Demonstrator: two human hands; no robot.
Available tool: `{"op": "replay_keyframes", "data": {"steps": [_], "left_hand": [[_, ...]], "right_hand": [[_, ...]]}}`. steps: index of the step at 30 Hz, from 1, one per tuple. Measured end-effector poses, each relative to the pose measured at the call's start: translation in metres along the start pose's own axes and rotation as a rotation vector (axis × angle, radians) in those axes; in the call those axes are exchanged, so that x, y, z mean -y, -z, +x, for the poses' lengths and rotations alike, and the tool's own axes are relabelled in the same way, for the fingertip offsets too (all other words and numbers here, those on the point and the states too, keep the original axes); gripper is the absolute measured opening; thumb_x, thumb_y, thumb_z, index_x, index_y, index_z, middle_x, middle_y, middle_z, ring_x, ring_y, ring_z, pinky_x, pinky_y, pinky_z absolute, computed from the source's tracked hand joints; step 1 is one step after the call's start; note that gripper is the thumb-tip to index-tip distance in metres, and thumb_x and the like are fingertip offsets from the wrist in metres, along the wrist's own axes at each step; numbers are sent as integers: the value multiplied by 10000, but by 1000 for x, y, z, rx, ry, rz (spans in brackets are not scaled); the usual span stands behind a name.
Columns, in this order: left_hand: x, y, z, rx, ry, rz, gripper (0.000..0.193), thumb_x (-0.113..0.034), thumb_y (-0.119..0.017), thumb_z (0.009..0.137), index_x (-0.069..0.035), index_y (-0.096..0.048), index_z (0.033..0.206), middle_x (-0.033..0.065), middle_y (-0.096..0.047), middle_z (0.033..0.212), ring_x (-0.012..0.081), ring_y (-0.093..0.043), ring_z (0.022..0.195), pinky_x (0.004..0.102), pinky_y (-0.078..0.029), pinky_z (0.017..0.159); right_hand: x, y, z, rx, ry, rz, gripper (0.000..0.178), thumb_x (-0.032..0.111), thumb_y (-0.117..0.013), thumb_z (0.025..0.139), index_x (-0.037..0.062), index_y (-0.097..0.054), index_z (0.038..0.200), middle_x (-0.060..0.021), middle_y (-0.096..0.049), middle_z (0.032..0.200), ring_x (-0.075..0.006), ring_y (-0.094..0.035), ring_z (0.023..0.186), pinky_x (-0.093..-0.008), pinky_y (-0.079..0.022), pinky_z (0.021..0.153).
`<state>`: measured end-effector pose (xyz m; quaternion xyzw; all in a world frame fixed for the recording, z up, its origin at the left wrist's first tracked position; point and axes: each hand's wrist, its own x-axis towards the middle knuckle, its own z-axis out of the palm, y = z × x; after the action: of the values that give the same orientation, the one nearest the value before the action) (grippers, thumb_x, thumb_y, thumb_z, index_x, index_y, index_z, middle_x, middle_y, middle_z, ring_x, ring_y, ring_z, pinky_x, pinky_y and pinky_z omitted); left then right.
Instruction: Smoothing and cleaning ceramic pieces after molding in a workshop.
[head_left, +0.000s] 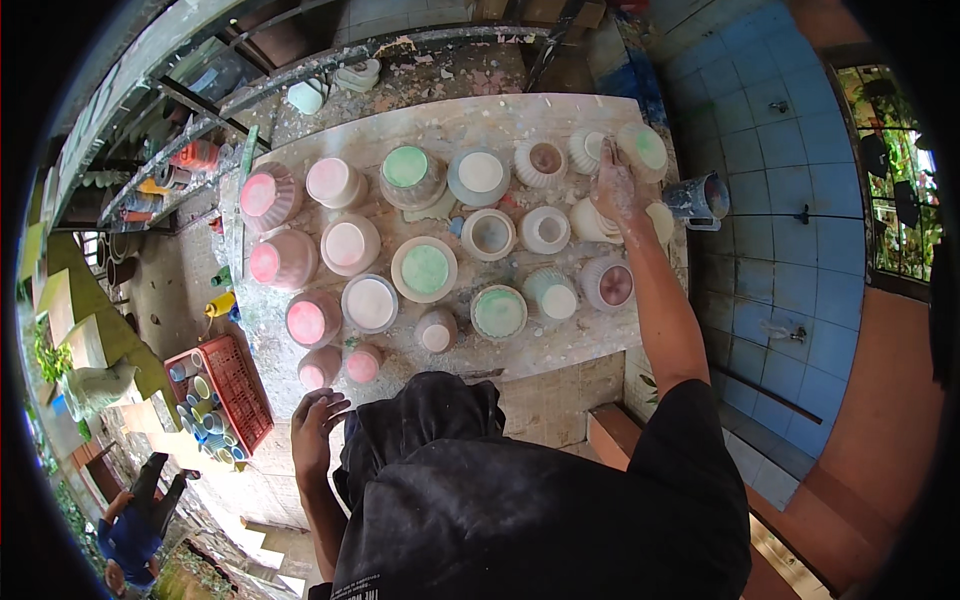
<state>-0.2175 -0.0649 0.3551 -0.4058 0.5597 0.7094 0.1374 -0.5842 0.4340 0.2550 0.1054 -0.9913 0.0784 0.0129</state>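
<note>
My right hand (pixel 618 188), dusted with pale powder, stretches over the far right of the worktable (pixel 450 125). Its fingers point forward at the rim of a ribbed white pot (pixel 585 150), perhaps touching it. A pot with a pale green round face (pixel 645 150) stands just right of the fingers, and a cream pot (pixel 592 222) sits partly under the wrist. By the table's near left edge, my left hand (pixel 318 415) hangs with loosely bent, parted fingers and nothing visible in them. Nearest to it are small pots with pink faces, one of them a pink pot (pixel 363 365).
Several more pots with pink, green, white or purplish faces, such as a green-faced pot (pixel 424 268), fill the table. A grey jug (pixel 698 200) is beyond its right edge. Left of me stands a red crate (pixel 235 385) of cylinders; a person (pixel 130 535) is farther off.
</note>
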Motion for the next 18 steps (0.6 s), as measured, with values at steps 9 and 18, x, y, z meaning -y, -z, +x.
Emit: {"op": "replay_keyframes", "data": {"steps": [9, 18], "left_hand": [[-2, 1, 2, 4, 3, 7, 262, -138, -453, 972, 25, -563, 1145, 166, -662, 1045, 280, -675, 968, 368, -523, 849], [-7, 9, -13, -100, -44, -55, 266, -151, -462, 973, 29, -566, 1139, 160, -657, 1057, 268, -667, 985, 357, -506, 864]], "right_hand": [[15, 39, -15, 91, -72, 112, 621, 96, -606, 826, -73, -390, 1383, -330, -574, 1210, -485, -566, 1094, -488, -460, 948], [99, 75, -177, -83, -157, 387, 425, 29, -567, 831, -25, -509, 1248, -254, -592, 1108, -447, -549, 1060, -516, -435, 898]]}}
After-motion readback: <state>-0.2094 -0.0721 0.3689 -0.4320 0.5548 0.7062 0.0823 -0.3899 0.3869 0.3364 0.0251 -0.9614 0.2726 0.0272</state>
